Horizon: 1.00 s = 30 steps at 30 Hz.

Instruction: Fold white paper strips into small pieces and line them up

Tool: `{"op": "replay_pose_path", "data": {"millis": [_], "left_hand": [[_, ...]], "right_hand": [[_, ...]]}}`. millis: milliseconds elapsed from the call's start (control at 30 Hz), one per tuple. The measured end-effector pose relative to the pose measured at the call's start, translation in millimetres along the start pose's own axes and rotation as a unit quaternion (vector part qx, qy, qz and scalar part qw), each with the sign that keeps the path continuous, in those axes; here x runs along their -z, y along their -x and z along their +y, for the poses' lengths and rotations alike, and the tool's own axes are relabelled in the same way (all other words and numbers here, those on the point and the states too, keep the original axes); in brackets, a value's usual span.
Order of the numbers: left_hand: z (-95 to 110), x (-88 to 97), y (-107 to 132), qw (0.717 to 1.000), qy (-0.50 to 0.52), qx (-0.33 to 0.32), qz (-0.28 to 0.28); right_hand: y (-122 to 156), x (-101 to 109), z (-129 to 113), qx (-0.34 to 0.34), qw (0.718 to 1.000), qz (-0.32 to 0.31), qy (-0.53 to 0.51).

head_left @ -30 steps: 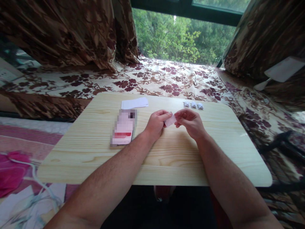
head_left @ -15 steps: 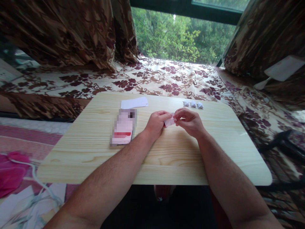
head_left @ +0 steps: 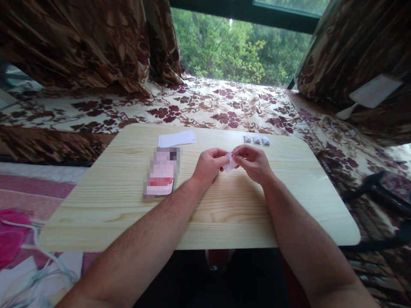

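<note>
Between my two hands, just above the wooden table [head_left: 224, 205], is a small piece of white paper [head_left: 230, 164]. My left hand [head_left: 210, 164] pinches its left side with thumb and fingers. On the other side my right hand [head_left: 252, 161] closes its fingertips on the paper's upper right edge. Behind the right hand stand three small folded paper shapes [head_left: 257, 140] in a row. A stack of white paper strips [head_left: 176, 138] lies at the back left of the table. The paper's exact folds are too small to make out.
A pixelated phone-like object [head_left: 161, 171] lies left of my left hand. Beyond the table is a ledge with floral cloth [head_left: 224, 102] below a window. A white lamp [head_left: 374, 92] is at the right, and white cables [head_left: 35, 239] hang at the lower left.
Both hands stay on the paper, which is now tilted differently, with the right fingers closer to the left ones. The whole view has shifted slightly, so the table appears further left.
</note>
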<state>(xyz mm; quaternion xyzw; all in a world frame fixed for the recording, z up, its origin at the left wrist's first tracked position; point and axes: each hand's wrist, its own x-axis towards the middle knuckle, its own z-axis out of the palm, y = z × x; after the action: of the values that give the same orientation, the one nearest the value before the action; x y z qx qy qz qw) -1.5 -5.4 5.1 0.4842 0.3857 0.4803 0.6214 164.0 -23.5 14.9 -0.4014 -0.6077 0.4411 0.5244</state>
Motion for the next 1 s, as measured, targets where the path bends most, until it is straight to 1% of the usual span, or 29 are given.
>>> {"op": "replay_pose_path", "data": {"millis": [133, 333, 467, 567, 800, 1000], "left_hand": [[-0.7, 0.7, -0.5, 1.0, -0.002, -0.006, -0.01], [1.3, -0.7, 0.1, 1.0, 0.015, -0.02, -0.008], [3.1, -1.7, 1.6, 0.999, -0.014, -0.036, -0.008], [2.6, -2.2, 2.1, 0.998, -0.036, -0.047, -0.006], [2.6, -4.5, 2.9, 0.998, -0.024, -0.049, 0.009], [1.8, -2.3, 2.5, 0.997, -0.068, -0.031, 0.029]], "right_hand": [[-0.7, -0.7, -1.3, -0.006, 1.0, 0.007, -0.012], [-1.0, -0.2, -0.7, -0.009, 0.999, 0.008, -0.032], [-1.4, -2.5, -1.8, -0.033, 0.999, 0.036, -0.01], [-2.2, -4.6, -3.0, -0.038, 0.998, 0.055, 0.002], [-2.8, -7.1, 1.3, -0.037, 0.996, 0.076, 0.011], [-2.1, -9.1, 3.2, -0.032, 0.995, 0.086, 0.032]]}}
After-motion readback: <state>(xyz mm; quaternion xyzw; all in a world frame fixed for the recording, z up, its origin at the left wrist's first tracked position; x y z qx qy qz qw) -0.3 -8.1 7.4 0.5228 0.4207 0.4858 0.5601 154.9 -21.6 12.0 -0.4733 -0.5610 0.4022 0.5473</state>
